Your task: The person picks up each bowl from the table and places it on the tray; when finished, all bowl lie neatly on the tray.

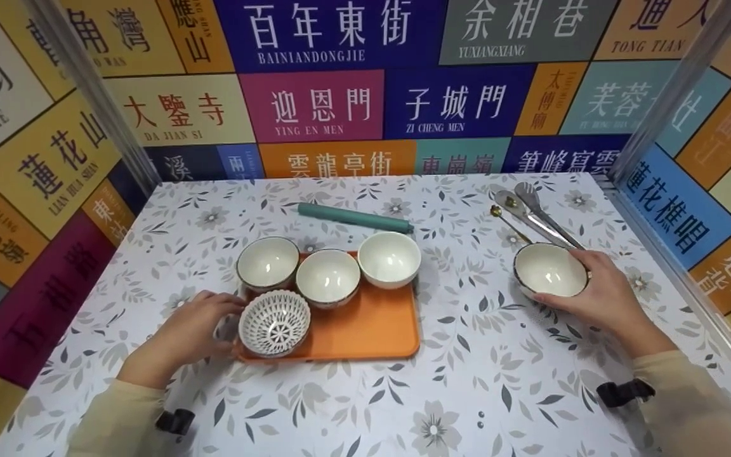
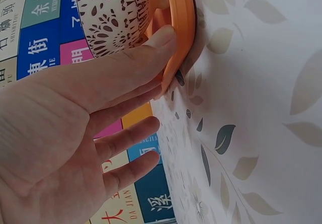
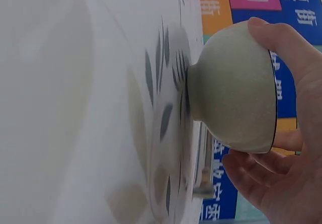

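Observation:
My right hand [image 1: 608,299] grips a white bowl [image 1: 551,270] with a dark rim, thumb on the near side and fingers round the far side. In the right wrist view the bowl is upright, its foot close to the tabletop. My left hand [image 1: 195,328] is at the left edge of an orange tray [image 1: 372,327], beside a bowl with a black-and-white pattern [image 1: 275,322]. The left wrist view shows the thumb [image 2: 161,38] at the tray's rim, below the patterned bowl, with the other fingers loosely extended. Three plain white bowls [image 1: 327,277] stand along the tray's back.
A green stick-like case [image 1: 354,218] lies behind the bowls. Beyond the right-hand bowl are a fork [image 1: 527,193], a spoon [image 1: 510,202] and a small gold-coloured spoon [image 1: 496,212]. The floral-covered table [image 1: 467,381] meets sign-printed walls at the back and sides.

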`<state>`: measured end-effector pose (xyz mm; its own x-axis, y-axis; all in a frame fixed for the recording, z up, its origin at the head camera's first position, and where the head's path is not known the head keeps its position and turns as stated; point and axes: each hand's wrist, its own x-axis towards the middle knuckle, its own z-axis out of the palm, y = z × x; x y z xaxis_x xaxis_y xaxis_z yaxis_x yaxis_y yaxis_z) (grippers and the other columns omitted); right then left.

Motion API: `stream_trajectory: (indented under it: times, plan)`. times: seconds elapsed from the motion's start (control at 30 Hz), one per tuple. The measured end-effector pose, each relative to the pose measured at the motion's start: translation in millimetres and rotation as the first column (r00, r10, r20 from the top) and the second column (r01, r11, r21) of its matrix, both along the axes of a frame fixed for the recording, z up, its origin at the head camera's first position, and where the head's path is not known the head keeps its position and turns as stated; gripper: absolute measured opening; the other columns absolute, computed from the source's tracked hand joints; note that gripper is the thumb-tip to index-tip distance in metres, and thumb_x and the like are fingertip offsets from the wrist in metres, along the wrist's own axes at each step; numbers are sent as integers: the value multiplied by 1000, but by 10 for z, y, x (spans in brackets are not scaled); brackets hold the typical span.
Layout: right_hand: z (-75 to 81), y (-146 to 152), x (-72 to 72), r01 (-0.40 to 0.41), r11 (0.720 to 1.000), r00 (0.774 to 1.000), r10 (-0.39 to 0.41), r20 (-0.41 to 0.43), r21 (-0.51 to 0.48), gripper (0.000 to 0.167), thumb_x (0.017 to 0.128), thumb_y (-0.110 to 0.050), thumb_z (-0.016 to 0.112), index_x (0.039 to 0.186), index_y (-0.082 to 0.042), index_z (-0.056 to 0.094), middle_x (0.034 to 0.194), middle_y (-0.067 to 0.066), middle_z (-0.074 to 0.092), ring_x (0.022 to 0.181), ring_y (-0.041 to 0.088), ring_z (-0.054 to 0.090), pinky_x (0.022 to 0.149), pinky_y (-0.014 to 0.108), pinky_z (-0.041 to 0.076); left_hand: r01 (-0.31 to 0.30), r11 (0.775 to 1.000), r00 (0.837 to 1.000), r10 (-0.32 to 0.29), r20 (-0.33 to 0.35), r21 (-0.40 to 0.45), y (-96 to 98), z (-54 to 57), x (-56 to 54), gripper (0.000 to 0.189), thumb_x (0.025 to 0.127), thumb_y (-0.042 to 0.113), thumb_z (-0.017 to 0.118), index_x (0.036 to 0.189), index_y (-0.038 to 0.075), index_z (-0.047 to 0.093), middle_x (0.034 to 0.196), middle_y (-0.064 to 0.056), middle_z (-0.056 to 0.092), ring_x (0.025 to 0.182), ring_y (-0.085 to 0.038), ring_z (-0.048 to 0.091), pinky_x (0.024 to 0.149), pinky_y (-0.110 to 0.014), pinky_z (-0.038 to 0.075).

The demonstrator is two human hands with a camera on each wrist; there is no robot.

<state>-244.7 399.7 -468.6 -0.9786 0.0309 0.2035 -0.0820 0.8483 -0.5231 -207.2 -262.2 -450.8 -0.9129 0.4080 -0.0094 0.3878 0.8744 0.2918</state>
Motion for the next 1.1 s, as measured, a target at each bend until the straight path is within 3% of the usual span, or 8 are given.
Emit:
stream_trajectory:
  times: [0.23,0.4,0.6,0.8,1.1]
  plan:
    - [31,-423,97,-134,991,988,132,-84,-22,115,58,-54,98,147,0,49,144,24,50,126,51,52,99,74,47,-9,1000,1000,8,16,5,-3,-18,4,63,68,23,92,125,6,71,138,-12,66,126,-38,56,108,-63,47]
    - [32,-776,184,-234,972,964,227,-135,-32,114,54,-51,100,144,0,53,138,18,56,121,46,59,99,69,51,-17,1000,1000,17,22,5,-7,-13,24,63,68,22,92,125,6,71,138,-12,66,127,-37,56,108,-63,47]
    - [9,-1220,331,-335,940,936,325,-138,-63,113,51,-46,102,145,-4,55,139,13,57,123,40,61,103,63,53,-10,1000,1000,10,2,-7,5,14,35,61,69,20,91,125,5,71,138,-12,66,127,-38,57,108,-62,47]
    - [47,-1539,419,-402,911,910,385,-152,-98,113,49,-41,104,145,-6,55,141,11,57,126,36,61,108,59,51,-5,1000,1000,5,1,-4,22,33,23,62,68,20,91,125,5,71,139,-12,66,128,-39,56,108,-63,47]
    - [31,-1881,435,-458,883,884,440,-159,-103,113,51,-52,100,145,-9,56,140,6,58,124,28,62,107,55,52,-16,1000,1000,16,12,-6,18,22,23,60,68,19,91,124,6,72,139,-12,66,128,-39,56,108,-64,46]
